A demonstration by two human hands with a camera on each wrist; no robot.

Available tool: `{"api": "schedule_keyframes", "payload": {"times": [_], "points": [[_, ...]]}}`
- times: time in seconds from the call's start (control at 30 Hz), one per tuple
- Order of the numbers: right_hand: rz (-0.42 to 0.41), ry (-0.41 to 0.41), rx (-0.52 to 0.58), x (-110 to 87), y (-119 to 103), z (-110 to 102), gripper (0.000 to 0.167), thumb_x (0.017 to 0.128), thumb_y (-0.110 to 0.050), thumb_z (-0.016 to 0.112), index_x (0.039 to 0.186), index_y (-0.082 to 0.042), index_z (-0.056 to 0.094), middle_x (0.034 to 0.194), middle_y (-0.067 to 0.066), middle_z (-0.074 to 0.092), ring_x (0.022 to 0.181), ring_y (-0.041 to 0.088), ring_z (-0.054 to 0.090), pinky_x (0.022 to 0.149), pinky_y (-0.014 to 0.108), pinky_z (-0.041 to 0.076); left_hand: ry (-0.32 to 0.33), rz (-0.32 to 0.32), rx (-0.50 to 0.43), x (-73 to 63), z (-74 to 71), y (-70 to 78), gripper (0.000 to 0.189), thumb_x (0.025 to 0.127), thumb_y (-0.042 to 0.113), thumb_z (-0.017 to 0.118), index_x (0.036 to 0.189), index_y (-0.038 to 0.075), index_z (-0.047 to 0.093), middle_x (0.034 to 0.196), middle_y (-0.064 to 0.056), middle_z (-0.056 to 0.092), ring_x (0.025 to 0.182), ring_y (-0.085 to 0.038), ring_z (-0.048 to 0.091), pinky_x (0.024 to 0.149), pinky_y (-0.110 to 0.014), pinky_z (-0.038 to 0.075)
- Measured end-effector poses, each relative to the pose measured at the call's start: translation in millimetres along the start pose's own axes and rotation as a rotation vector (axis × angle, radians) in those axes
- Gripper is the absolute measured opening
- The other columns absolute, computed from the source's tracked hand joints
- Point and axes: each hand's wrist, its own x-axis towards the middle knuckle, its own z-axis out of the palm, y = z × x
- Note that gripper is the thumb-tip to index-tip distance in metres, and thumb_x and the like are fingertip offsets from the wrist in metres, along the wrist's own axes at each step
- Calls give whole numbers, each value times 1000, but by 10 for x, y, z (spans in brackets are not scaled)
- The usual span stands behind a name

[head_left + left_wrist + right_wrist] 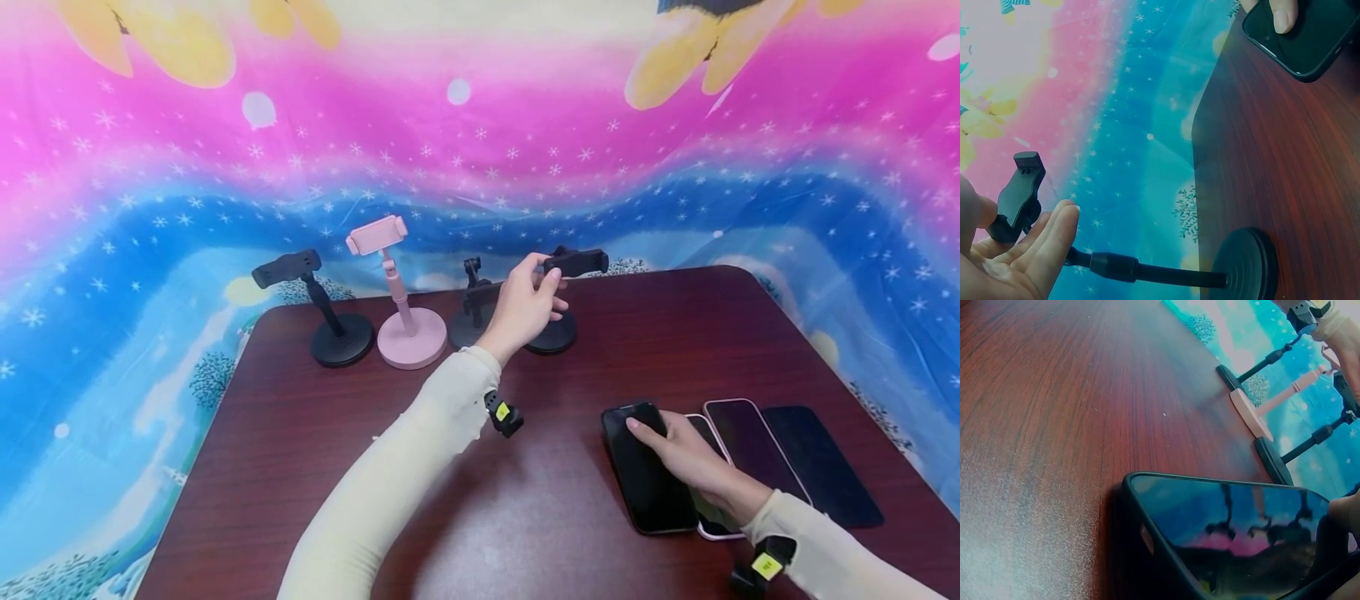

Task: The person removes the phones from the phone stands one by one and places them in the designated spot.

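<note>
My left hand (522, 302) is at the back of the table, holding the clamp (583, 263) of the rightmost black phone stand between thumb and fingers. In the left wrist view the thumb presses one end of that clamp (1019, 199), and the fingers lie behind it. The stand's round base (1244, 265) rests on the table. My right hand (697, 458) grips a black smartphone (648, 483), its thumb on the screen. That phone is tilted, partly over a white-edged phone (720, 527). In the right wrist view, the dark screen (1235, 525) reflects the stands.
Left of my left hand stand a black phone stand (341, 340), a pink one (411, 337) and another black one (467, 329), partly hidden by the hand. A pink-edged phone (753, 442) and a dark blue phone (825, 467) lie on the table (300, 467) at right.
</note>
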Motion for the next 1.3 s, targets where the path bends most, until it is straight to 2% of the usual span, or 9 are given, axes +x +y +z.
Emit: {"api": "schedule_keyframes", "payload": {"times": [0.2, 0.3, 0.43, 0.57, 0.67, 0.8, 0.9, 1.1, 1.3], "points": [[6, -34, -11, 3, 2, -10, 53, 109, -37, 43, 129, 12, 48, 92, 10, 74, 79, 15, 73, 71, 33, 61, -1, -4, 13, -9, -6, 3, 35, 109, 23, 45, 142, 11, 49, 115, -12, 71, 86, -22, 74, 73, -31, 64], [27, -19, -29, 8, -4, -10, 53, 109, -37, 44, 131, 11, 49, 94, 11, 74, 81, 16, 73, 73, 32, 61, 0, 1, 5, -7, -6, -1, 35, 109, 23, 45, 141, 11, 50, 115, -12, 71, 89, -26, 75, 73, -31, 64], [37, 14, -119, 14, -5, -7, 52, 108, -39, 46, 134, 6, 52, 108, 13, 73, 91, 14, 71, 79, 29, 57, 5, -2, 0, -3, -10, -5, 34, 109, 23, 46, 140, 11, 51, 115, -12, 71, 91, -29, 75, 73, -32, 64], [23, 27, -202, 18, -6, -17, 49, 108, -40, 47, 132, 2, 57, 118, 13, 70, 99, 11, 66, 81, 27, 54, 10, -5, 2, 3, -12, -11, 33, 109, 24, 46, 139, 11, 52, 115, -11, 71, 90, -26, 75, 73, -31, 64], [15, 12, -201, 27, -18, -34, 42, 107, -35, 50, 121, 3, 59, 99, 11, 69, 83, 10, 65, 70, 28, 55, 6, -3, 3, 6, -11, -14, 33, 109, 24, 46, 139, 11, 51, 115, -11, 70, 89, -26, 75, 74, -31, 64], [-11, 3, -204, 42, -34, -57, 31, 105, -27, 54, 109, 3, 59, 78, 4, 57, 65, 11, 57, 58, 27, 52, 8, -2, 12, 9, -9, -20, 34, 109, 24, 46, 140, 11, 51, 115, -10, 70, 87, -23, 74, 73, -31, 64], [-33, 14, -222, 44, -35, -68, 29, 103, -23, 56, 113, 4, 61, 80, 5, 61, 65, 9, 59, 59, 27, 53, 11, -2, 18, 12, -5, -24, 34, 109, 24, 46, 141, 11, 51, 115, -10, 70, 87, -23, 74, 73, -31, 64], [-67, 50, -309, 55, -10, -94, 29, 102, -22, 59, 118, 2, 65, 97, 9, 74, 76, 3, 64, 66, 22, 53, 11, -2, 29, 12, 2, -20, 35, 109, 25, 46, 142, 12, 50, 115, -10, 70, 89, -27, 75, 71, -31, 63], [-94, 74, -372, 62, -5, -95, 20, 100, -21, 63, 102, -2, 68, 89, 5, 75, 76, 0, 62, 67, 20, 50, 10, -4, 52, 6, -2, -13, 37, 109, 25, 45, 144, 12, 49, 116, -9, 70, 82, -17, 74, 71, -30, 63]]}}
